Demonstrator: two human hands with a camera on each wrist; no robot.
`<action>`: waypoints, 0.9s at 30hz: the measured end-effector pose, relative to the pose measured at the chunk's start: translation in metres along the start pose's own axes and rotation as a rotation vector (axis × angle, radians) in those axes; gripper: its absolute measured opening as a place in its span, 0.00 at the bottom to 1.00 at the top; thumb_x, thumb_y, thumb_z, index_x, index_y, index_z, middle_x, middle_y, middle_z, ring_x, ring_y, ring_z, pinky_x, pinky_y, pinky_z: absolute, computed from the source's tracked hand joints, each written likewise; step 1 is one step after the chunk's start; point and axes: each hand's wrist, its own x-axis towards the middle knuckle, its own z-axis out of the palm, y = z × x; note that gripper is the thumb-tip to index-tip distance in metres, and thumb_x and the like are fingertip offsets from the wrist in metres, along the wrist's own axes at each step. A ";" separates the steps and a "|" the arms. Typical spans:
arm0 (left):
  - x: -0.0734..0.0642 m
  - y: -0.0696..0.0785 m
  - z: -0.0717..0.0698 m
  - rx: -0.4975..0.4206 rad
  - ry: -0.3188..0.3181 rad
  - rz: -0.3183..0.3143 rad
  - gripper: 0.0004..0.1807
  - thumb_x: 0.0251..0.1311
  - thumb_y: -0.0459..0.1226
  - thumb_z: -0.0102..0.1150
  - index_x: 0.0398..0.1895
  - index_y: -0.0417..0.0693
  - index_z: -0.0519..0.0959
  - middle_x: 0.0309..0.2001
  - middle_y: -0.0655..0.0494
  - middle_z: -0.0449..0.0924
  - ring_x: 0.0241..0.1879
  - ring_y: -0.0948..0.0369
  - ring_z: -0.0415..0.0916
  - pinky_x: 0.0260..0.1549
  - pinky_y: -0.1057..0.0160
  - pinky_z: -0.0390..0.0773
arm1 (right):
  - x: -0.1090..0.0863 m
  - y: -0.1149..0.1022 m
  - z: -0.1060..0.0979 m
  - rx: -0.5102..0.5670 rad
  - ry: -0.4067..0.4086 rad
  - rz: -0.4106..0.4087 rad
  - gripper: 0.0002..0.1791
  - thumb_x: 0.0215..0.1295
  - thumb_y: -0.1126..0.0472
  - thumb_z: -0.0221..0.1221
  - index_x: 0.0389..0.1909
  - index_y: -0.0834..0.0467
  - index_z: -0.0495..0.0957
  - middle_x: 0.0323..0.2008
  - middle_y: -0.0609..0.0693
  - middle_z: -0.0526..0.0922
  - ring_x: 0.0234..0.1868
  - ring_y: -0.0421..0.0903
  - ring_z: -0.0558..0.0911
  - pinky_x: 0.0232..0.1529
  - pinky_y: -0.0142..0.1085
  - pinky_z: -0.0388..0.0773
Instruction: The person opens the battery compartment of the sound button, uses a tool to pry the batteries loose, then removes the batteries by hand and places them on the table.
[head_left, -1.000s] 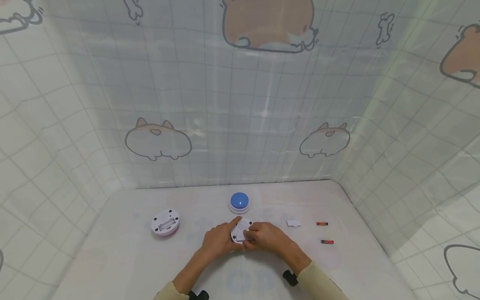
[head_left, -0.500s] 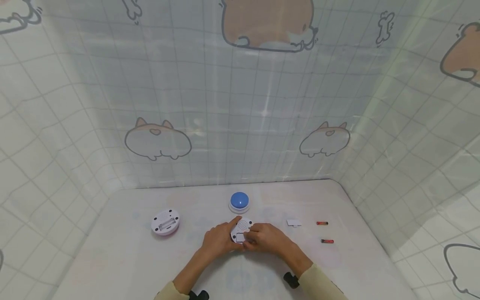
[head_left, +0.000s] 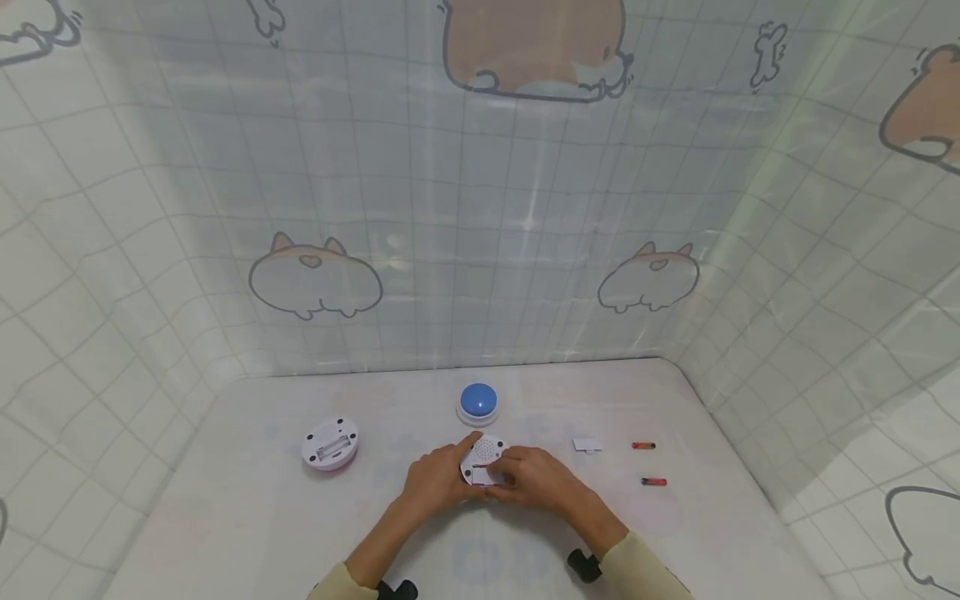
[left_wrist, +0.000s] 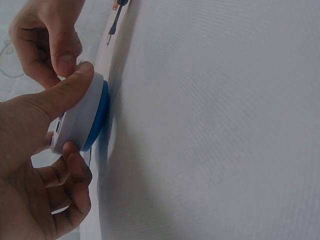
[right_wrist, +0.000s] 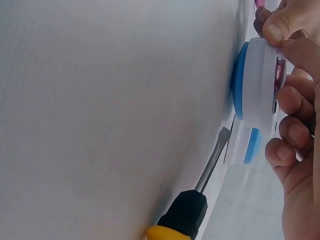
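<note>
The left hand [head_left: 441,482] grips an upturned button [head_left: 486,451] just in front of the blue button [head_left: 478,402], fingers round its rim. The right hand's [head_left: 542,477] fingers bend at its battery slot [head_left: 478,476] — pinching or merely touching, I cannot tell. The far-left button [head_left: 330,444] looks emptied, with a loose cover [head_left: 587,445] and two batteries [head_left: 643,446] out; the held one seems half-done — its slot only partly uncovered.
</note>
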 end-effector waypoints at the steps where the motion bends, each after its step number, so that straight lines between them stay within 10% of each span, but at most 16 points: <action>1: 0.000 0.000 0.000 -0.001 -0.001 0.001 0.54 0.39 0.65 0.76 0.74 0.64 0.67 0.49 0.49 0.84 0.39 0.53 0.79 0.32 0.49 0.76 | 0.000 0.000 0.000 0.016 -0.006 0.021 0.21 0.64 0.38 0.64 0.46 0.49 0.86 0.28 0.34 0.75 0.28 0.28 0.68 0.31 0.21 0.67; 13: -0.003 0.003 0.000 -0.015 0.017 0.020 0.54 0.39 0.65 0.76 0.73 0.62 0.68 0.48 0.49 0.84 0.37 0.56 0.78 0.30 0.50 0.75 | -0.001 -0.005 0.000 0.103 -0.080 0.209 0.22 0.60 0.39 0.68 0.49 0.47 0.83 0.41 0.37 0.83 0.35 0.31 0.73 0.38 0.28 0.74; 27: 0.000 0.004 -0.001 -0.024 -0.023 -0.020 0.56 0.36 0.64 0.78 0.74 0.61 0.67 0.51 0.48 0.83 0.39 0.55 0.77 0.34 0.48 0.75 | -0.019 0.011 -0.017 0.269 -0.157 0.445 0.17 0.58 0.42 0.70 0.45 0.43 0.82 0.32 0.34 0.76 0.34 0.36 0.73 0.36 0.33 0.72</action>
